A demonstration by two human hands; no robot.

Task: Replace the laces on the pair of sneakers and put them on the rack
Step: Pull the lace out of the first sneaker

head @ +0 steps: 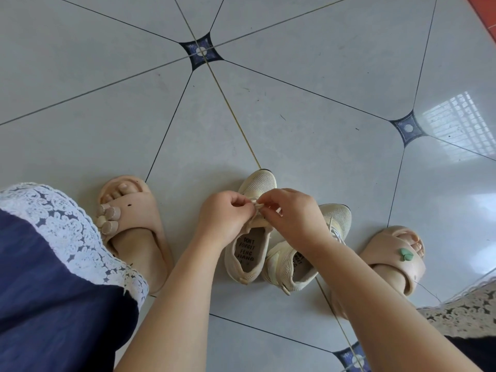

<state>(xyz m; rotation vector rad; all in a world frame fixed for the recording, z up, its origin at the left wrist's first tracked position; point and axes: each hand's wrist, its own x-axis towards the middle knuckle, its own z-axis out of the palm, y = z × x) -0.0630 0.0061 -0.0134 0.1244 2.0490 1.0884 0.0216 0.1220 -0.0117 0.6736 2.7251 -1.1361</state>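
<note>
Two small cream mesh sneakers stand side by side on the tiled floor, toes pointing away from me. Over the left sneaker [259,183] my left hand [224,217] and my right hand [291,212] meet, each pinching the cream lace [258,205] at the shoe's throat. Printed black words show on its insole. The right sneaker [336,216] sits just beside it, partly hidden under my right forearm, with a lace end trailing near its heel. No rack is in view.
My feet in beige slides rest on either side of the shoes, the left slide [134,224] and the right slide [397,253]. A navy skirt with white lace trim [53,237] fills the lower left. Grey floor tiles [295,103] stretch ahead.
</note>
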